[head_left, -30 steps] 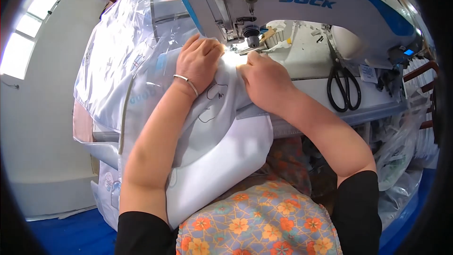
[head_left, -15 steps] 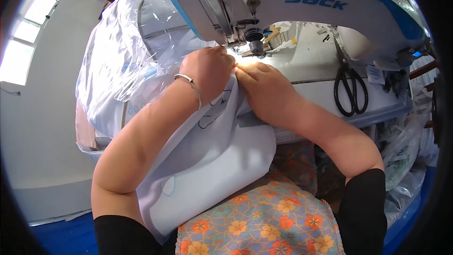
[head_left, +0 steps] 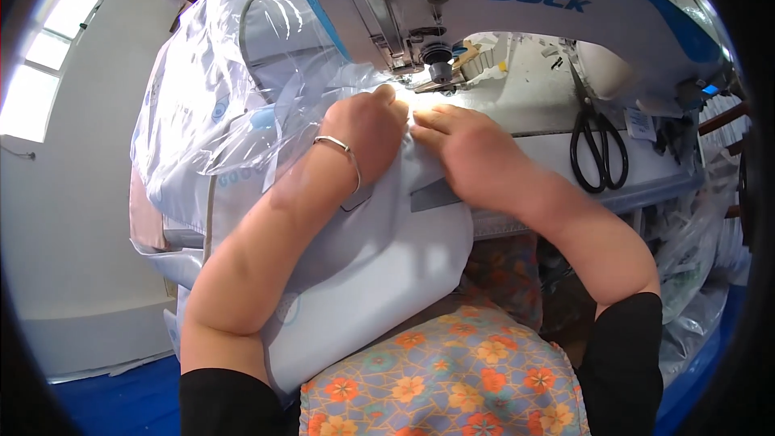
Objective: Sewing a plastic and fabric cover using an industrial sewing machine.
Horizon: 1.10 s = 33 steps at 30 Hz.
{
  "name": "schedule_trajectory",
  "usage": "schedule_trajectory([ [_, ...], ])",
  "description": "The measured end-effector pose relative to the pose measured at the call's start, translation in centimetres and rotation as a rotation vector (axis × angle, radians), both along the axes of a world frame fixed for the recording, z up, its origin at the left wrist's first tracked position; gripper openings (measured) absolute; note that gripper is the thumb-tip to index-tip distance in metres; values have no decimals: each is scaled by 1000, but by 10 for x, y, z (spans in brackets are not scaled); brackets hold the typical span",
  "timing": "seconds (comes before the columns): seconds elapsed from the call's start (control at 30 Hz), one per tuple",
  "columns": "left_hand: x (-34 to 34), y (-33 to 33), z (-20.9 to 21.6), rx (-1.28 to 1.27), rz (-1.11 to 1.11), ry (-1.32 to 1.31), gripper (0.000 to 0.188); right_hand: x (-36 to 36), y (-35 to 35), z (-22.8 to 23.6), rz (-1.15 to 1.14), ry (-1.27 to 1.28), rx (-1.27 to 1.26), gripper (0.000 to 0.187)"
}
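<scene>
A broad piece of white fabric (head_left: 379,274) with pale blue print runs from my lap up to the needle area of a white and blue sewing machine (head_left: 517,36). My left hand (head_left: 363,131), with a bangle on its wrist, is closed on the fabric's edge just left of the presser foot, its fingers curled under. Opposite it, my right hand (head_left: 472,149) pinches the same edge just in front of the needle, fingers close together. Bright light at the needle washes out the fingertips, and the edge between them is partly hidden.
Black-handled scissors (head_left: 597,149) lie on the machine table right of my right hand. Clear plastic sheeting (head_left: 266,105) covers more white fabric on the left. A floral cloth (head_left: 452,379) covers my lap, and plastic bags (head_left: 694,274) hang at the far right.
Both hands have shifted slightly right and away from the needle, with a little more gap between them. The fabric has turned, and my left arm now hides most of its dark outlined print.
</scene>
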<state>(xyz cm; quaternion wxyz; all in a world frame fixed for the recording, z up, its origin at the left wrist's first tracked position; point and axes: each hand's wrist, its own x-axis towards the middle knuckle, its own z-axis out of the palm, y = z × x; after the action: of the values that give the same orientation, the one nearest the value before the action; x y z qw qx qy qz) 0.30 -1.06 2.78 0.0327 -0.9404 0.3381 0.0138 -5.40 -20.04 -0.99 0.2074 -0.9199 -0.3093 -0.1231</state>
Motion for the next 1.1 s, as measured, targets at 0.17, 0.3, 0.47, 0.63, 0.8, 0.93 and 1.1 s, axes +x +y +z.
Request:
schedule_trajectory([
  [0.17,6,0,-2,8,33,39,18,2,-29,12,288,85,59,37],
  [0.3,1,-16,1,-5,136,98,16,6,-16,-3,287,-118,102,32],
  [0.47,-13,-12,-20,-172,87,-78,11,10,-18,2,304,-122,71,25],
  [0.63,-13,-20,-20,-67,111,-138,17,12,-16,-5,276,-153,122,26],
  [0.8,-9,-15,-17,-95,21,-205,10,15,-9,-16,186,-113,251,27],
  [0.93,-1,-3,-13,-169,-57,-293,12,16,-1,-16,207,-31,314,26],
  [1.1,12,-7,-2,-153,12,-100,9,12,20,-18,155,58,351,20],
])
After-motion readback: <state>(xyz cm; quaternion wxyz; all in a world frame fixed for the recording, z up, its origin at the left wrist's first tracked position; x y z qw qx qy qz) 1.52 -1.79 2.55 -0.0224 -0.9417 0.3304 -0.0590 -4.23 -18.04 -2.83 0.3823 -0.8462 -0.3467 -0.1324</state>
